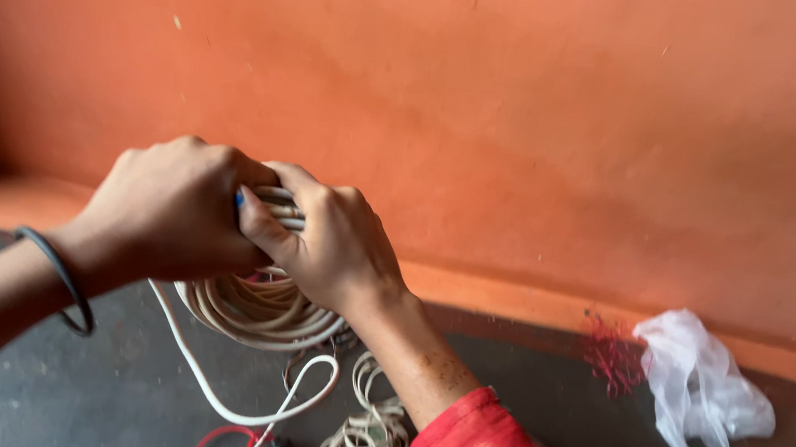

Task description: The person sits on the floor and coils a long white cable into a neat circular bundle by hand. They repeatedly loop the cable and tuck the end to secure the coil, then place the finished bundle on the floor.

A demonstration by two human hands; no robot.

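Both of my hands grip the top of a coil of white cable [253, 309] held up in front of an orange wall. My left hand [170, 208], with a dark bangle on its wrist, closes over the coil's upper left. My right hand [331, 241], coming out of a red sleeve, closes over the upper right, thumb pressed against the strands. The two hands touch. A loose end of the white cable [228, 404] loops down to the dark floor.
A second, smaller coil of pale wire [365, 440] lies on the dark floor below my right forearm. Thin red wires [228, 446] lie beside it. A crumpled clear plastic bag [703, 393] and a red smear [615, 353] are at the right, by the wall's base.
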